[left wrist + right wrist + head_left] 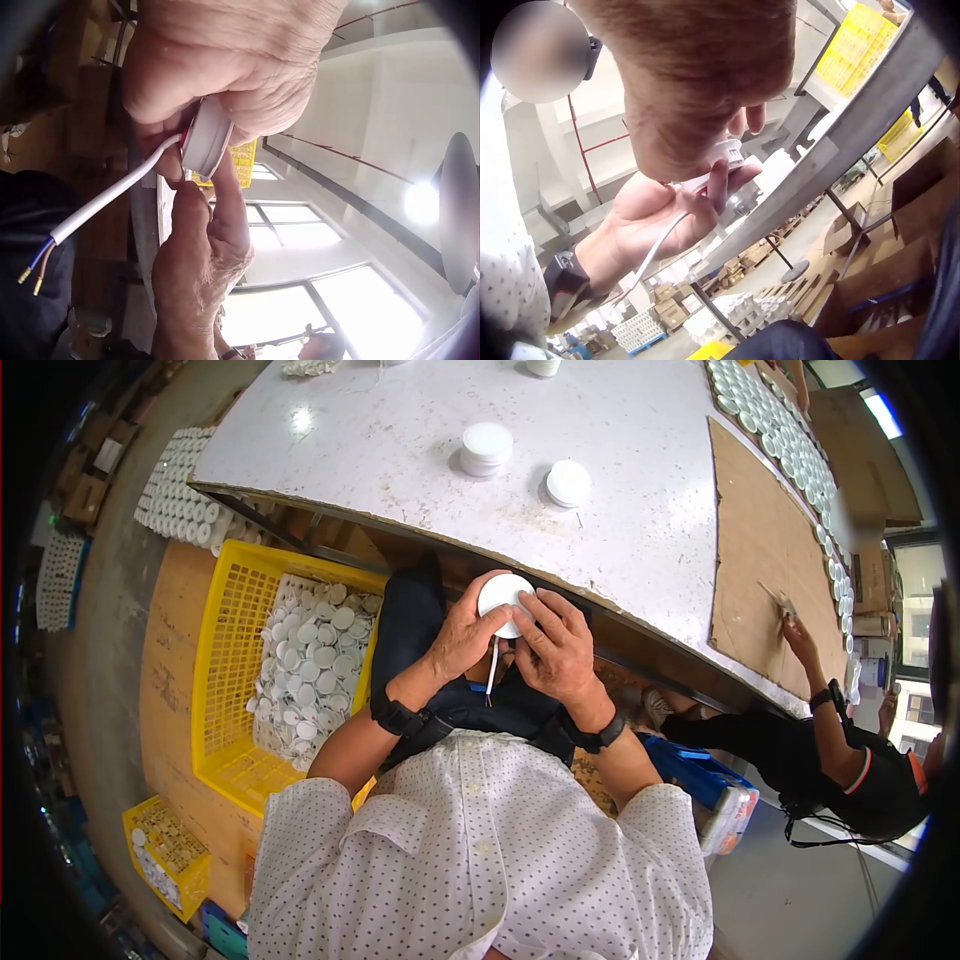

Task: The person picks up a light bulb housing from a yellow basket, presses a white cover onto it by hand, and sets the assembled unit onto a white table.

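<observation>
Person (pixel 480 790) in a dotted white shirt (pixel 400 900) is facing the edge of a white table (pixel 370 440) in the head view, with a white disc (pixel 500 596) sitting on the near side of that edge. The left hand (pixel 458 642) is gripping the disc's left side, its fingers curling behind and its thumb lying over the front; the right hand (pixel 558 648) is holding the right side, its bent fingers resting on the white face. A white cable (pixel 493 665) is hanging below the disc, between the wrists. A yellow basket (pixel 215 650) of small white pieces (pixel 305 670) is standing at the person's left, and a second person (pixel 850 760) is reaching over a cardboard sheet (pixel 750 540) at right. In the left wrist view, the disc is showing edge-on directly beneath the left hand, touching its fingers, while the right hand's thumb and finger are pinching the lower edge from the opposite side. The cable is running out from a reddish patch (pixel 184 137), its blue wire (pixel 38 257) and brown wire (pixel 43 267) ending in metallic-looking tips. In the right wrist view, the right hand is arching over the disc and hiding much of it; the left hand, palm showing, is cupping it from below with bent fingers, the cable trailing down past that palm.
</observation>
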`<state>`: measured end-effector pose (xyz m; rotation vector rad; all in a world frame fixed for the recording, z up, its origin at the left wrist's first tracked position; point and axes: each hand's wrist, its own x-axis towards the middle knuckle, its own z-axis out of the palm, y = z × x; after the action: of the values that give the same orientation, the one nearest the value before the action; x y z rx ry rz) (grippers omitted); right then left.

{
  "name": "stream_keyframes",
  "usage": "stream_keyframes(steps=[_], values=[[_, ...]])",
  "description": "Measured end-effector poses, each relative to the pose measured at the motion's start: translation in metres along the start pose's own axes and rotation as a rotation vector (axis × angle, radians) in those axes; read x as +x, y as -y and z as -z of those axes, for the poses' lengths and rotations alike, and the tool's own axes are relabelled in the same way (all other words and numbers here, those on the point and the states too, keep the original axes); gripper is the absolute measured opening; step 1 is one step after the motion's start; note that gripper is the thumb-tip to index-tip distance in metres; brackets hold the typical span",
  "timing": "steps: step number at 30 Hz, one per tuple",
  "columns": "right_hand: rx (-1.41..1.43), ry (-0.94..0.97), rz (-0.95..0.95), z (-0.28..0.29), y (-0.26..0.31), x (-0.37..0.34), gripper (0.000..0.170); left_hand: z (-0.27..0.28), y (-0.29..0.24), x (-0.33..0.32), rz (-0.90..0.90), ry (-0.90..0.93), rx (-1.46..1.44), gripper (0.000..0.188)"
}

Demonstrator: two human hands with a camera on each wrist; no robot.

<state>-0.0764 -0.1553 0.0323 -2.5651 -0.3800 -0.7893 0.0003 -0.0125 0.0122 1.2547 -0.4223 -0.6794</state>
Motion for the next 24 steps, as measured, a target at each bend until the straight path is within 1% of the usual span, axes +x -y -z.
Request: stream_keyframes(steps=[3, 5, 6, 8, 11, 12, 13, 15, 16, 18, 19, 20, 22, 24], values=[[-0.022, -0.017, 0.010, -0.001, 0.001, 0.000, 0.043, 0.001, 0.002, 0.000, -0.022, -0.009, 0.048, 0.041], [-0.029, -0.045, 0.004, -0.003, 0.002, -0.001, 0.042, -0.003, 0.000, -0.001, -0.073, -0.029, 0.054, 0.041], [-0.031, -0.044, 0.002, -0.005, 0.002, -0.003, 0.042, -0.004, -0.002, -0.002, -0.072, -0.027, 0.053, 0.041], [-0.039, -0.077, 0.035, -0.008, 0.000, -0.008, 0.040, -0.006, -0.007, -0.004, -0.008, -0.051, 0.040, 0.039], [0.014, -0.090, 0.052, -0.008, -0.002, -0.009, 0.034, -0.006, 0.007, -0.001, -0.137, -0.101, 0.239, 0.036], [0.045, -0.089, 0.043, -0.010, -0.005, -0.014, 0.034, -0.006, 0.008, -0.002, -0.055, -0.103, 0.158, 0.036], [0.043, -0.086, 0.031, -0.010, -0.004, -0.014, 0.036, -0.007, 0.008, -0.001, -0.047, -0.081, 0.084, 0.035], [0.038, -0.088, -0.009, -0.009, -0.001, -0.013, 0.040, -0.004, 0.010, 0.000, -0.003, -0.072, 0.026, 0.034], [0.034, -0.040, -0.048, -0.003, 0.002, -0.011, 0.040, -0.003, 0.005, -0.002, 0.111, -0.074, -0.086, 0.034], [0.129, -0.032, -0.042, 0.011, 0.003, -0.002, 0.040, 0.003, 0.000, -0.001, 0.122, -0.092, -0.179, 0.032], [0.148, -0.029, -0.038, 0.021, -0.004, 0.002, 0.039, 0.013, 0.001, 0.000, 0.100, -0.121, -0.115, 0.030], [0.127, -0.058, -0.077, 0.032, -0.016, 0.003, 0.036, 0.026, 0.003, 0.000, 0.078, -0.152, -0.053, 0.028], [-0.023, -0.147, -0.236, 0.061, -0.052, 0.002, 0.030, 0.062, 0.009, -0.004, 0.051, -0.264, 0.043, 0.026], [-0.232, -0.136, -0.506, 0.090, -0.114, -0.011, 0.025, 0.106, 0.020, -0.015, 0.034, -0.409, 0.052, 0.028]])
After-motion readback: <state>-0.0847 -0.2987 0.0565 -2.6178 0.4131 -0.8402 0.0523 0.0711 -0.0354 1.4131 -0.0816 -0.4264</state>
